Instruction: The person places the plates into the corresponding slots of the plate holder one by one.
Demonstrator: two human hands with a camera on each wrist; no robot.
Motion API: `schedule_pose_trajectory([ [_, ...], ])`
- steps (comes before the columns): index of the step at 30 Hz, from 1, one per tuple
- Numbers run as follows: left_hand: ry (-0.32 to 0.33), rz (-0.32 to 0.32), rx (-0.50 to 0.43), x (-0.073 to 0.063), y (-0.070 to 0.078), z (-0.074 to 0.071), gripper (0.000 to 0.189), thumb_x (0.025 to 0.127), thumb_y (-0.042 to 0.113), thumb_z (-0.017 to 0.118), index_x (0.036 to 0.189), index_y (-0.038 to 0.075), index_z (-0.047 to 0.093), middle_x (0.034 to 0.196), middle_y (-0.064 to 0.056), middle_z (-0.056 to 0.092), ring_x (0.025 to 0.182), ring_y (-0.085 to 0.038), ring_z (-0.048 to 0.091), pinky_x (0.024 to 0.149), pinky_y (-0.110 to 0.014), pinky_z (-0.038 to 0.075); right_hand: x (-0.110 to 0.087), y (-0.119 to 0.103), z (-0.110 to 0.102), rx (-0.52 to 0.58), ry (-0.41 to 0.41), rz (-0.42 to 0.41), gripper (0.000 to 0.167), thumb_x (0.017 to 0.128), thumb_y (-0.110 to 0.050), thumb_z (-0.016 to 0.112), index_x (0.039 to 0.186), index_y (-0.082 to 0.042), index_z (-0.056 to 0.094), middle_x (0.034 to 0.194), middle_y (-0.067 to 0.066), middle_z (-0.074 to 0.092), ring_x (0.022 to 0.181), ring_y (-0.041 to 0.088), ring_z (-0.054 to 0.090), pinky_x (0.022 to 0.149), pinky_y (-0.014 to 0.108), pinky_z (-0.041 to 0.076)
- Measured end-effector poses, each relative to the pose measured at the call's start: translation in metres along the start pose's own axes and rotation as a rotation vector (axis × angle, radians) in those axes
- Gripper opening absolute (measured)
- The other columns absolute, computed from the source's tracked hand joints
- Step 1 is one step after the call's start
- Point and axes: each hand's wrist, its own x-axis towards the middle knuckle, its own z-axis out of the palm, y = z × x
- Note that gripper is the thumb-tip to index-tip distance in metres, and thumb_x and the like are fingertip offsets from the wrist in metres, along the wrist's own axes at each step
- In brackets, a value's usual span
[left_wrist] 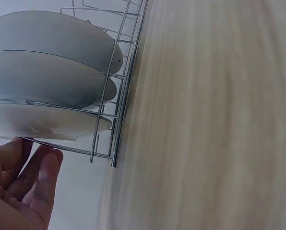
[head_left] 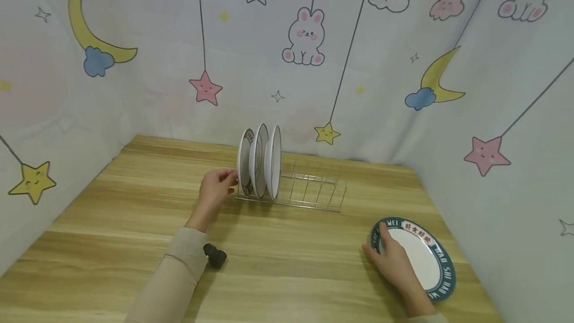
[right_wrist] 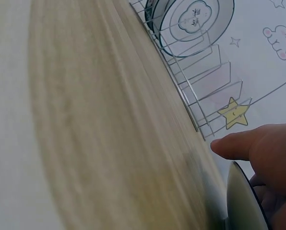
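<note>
A wire dish rack [head_left: 314,207] stands toward the back of the table and holds three upright plates [head_left: 272,163] at its left end. My left hand [head_left: 215,191] pinches the rack's left end wire, beside the outermost plate [left_wrist: 47,122]. At the right, my right hand [head_left: 394,263] lies over an oval-looking plate [head_left: 444,268] with a teal lettered rim. Its fingers touch the plate's upper face, while the thumb [right_wrist: 234,143] sticks out past the rim, apart from it. The plate's pale underside shows in the right wrist view; part of its face is hidden by the hand.
The rack's right-hand slots [head_left: 320,193] hold no plates. A wood-grain table [head_left: 287,263] lies below. Fabric walls [head_left: 170,39] printed with stars, moons and rabbits close off the back and both sides. A small black device [head_left: 215,255] sits at the left cuff.
</note>
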Motion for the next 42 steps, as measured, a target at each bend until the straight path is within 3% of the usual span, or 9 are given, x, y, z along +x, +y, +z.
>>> schedule_pose_trajectory([
  [10, 0.003, 0.006, -0.001, -0.001, 0.002, 0.0, 0.03, 0.103, 0.019, 0.056, 0.118, -0.005, 0.066, 0.113, -0.02, 0.067, 0.103, -0.029, 0.065, 0.08, -0.03, 0.059, 0.001, -0.001, 0.004, -0.077, 0.011, -0.038, 0.082, 0.093, -0.026, 0.068, 0.147, 0.016, 0.022, 0.155, 0.033, 0.012, 0.14, 0.05, 0.02, 0.115, 0.057, 0.021],
  [19, 0.0, 0.003, -0.017, 0.0, 0.001, 0.0, 0.03, 0.103, 0.019, 0.056, 0.118, -0.004, 0.066, 0.113, -0.019, 0.067, 0.104, -0.029, 0.065, 0.082, -0.032, 0.058, 0.004, -0.004, 0.003, -0.097, 0.029, -0.019, 0.073, 0.089, -0.019, 0.067, 0.144, 0.014, 0.032, 0.154, 0.029, 0.021, 0.139, 0.047, 0.025, 0.114, 0.055, 0.023],
  [32, -0.012, -0.003, -0.026, 0.002, 0.0, 0.0, 0.03, 0.103, 0.02, 0.055, 0.118, -0.003, 0.066, 0.116, -0.018, 0.067, 0.103, -0.028, 0.066, 0.081, -0.032, 0.059, 0.001, -0.004, 0.004, -0.114, 0.135, -0.061, 0.058, 0.079, -0.011, 0.073, 0.131, 0.009, 0.055, 0.144, 0.023, 0.045, 0.13, 0.045, 0.042, 0.109, 0.057, 0.033],
  [42, -0.017, -0.01, -0.037, 0.001, 0.0, -0.001, 0.032, 0.103, 0.02, 0.055, 0.12, -0.004, 0.065, 0.118, -0.02, 0.067, 0.105, -0.029, 0.065, 0.083, -0.033, 0.058, -0.006, -0.017, 0.0, -0.141, 0.281, -0.123, 0.044, 0.074, -0.007, 0.076, 0.117, 0.002, 0.07, 0.118, 0.018, 0.067, 0.113, 0.045, 0.058, 0.094, 0.059, 0.047],
])
